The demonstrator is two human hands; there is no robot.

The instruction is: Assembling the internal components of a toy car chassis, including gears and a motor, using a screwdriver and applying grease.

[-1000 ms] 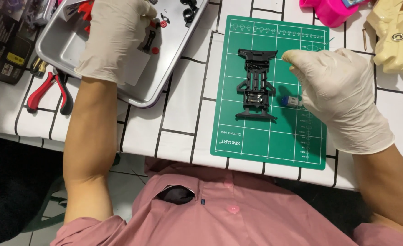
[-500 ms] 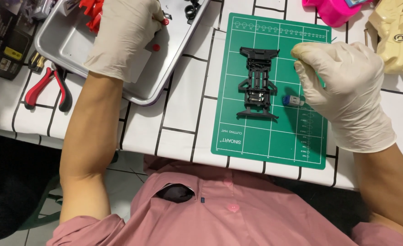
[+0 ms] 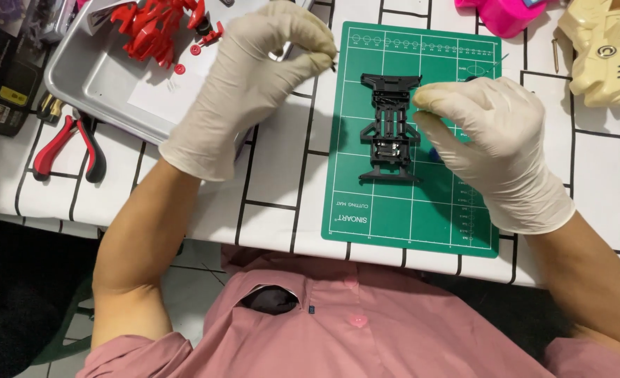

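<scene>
A black toy-car chassis [image 3: 390, 133] lies lengthwise on a green cutting mat [image 3: 408, 210]. My right hand [image 3: 492, 147], in a pale glove, rests on the mat with its curled fingertips against the chassis's right side, gripping it. A small blue part [image 3: 434, 155] peeks out under that hand. My left hand [image 3: 254, 77], also gloved, hovers over the mat's left edge. Its thumb and forefinger pinch a tiny dark part [image 3: 333, 66], too small to identify.
A metal tray [image 3: 107, 84] with red plastic parts [image 3: 156, 28] sits at the upper left, partly under my left hand. Red-handled pliers [image 3: 65, 143] and a dark box [image 3: 2, 70] lie left of it. A pink object [image 3: 506, 14] and a cream shell [image 3: 604, 49] lie upper right.
My left hand has come out of the tray and moved right toward the mat, fingers pinched. My right hand has shifted left onto the chassis's side.
</scene>
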